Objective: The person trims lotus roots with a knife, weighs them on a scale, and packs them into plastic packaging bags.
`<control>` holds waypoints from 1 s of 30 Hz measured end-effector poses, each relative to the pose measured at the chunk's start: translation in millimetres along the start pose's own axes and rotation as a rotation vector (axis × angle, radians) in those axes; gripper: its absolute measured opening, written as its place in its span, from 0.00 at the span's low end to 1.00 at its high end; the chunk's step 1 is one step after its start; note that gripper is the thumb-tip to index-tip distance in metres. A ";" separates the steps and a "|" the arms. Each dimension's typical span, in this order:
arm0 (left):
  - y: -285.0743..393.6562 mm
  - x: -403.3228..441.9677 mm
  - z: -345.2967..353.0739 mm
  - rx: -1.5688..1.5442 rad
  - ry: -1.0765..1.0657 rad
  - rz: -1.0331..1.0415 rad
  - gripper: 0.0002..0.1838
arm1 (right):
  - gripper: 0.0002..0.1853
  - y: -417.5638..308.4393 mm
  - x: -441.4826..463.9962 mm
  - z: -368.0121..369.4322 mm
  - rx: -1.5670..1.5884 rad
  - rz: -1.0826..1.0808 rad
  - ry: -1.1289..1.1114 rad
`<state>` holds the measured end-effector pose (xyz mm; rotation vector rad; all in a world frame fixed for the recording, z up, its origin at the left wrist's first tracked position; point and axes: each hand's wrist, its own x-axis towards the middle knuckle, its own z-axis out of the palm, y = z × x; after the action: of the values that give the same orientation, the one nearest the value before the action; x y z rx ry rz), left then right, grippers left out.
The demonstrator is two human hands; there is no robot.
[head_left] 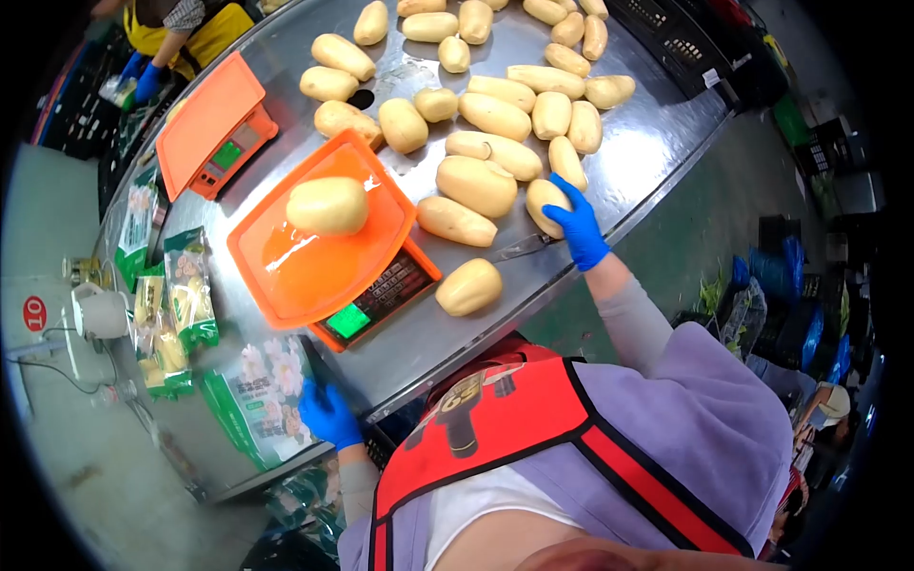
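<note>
My right hand [579, 228], in a blue glove, is closed around a pale lotus root piece [546, 207] near the table's front edge. A knife [524, 247] lies just below that hand. My left hand [328, 416], also gloved in blue, grips the right edge of a printed plastic bag [262, 400] with green and flower patterns. Between my hands stands an orange scale [276, 285] with one large lotus root piece [327, 206] on its tray. Another lotus root piece [469, 287] lies beside the scale.
Several lotus root pieces [495, 114] spread over the metal table [657, 143]. A second orange scale [211, 128] stands at the left, near filled bags [188, 285]. Across the table, a person with blue gloves [148, 84] handles a package. A black crate [681, 48] is at the far right.
</note>
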<state>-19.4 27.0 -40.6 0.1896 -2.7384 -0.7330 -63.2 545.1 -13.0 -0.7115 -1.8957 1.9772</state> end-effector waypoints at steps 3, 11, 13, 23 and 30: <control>4.3 1.8 -1.1 -0.018 -0.015 -0.012 0.21 | 0.34 24.9 15.1 17.1 -0.289 -0.349 0.107; 11.9 0.8 -4.0 0.000 -0.023 -0.046 0.21 | 0.33 -5.7 76.2 33.0 -0.629 -0.423 -0.013; 14.4 0.5 -4.6 0.009 -0.022 -0.056 0.21 | 0.33 -31.7 97.8 23.2 -0.707 -0.495 0.123; 6.9 -0.6 -0.3 0.082 0.048 0.053 0.19 | 0.44 -38.8 181.5 21.4 -1.439 -0.089 0.180; 5.4 -1.0 3.3 0.054 0.081 0.060 0.19 | 0.32 -89.2 129.2 21.1 0.738 0.403 -0.485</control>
<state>-19.8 33.3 -40.9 0.1451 -2.6761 -0.6228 -192.0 604.3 57.7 -0.4318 -1.0757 3.0538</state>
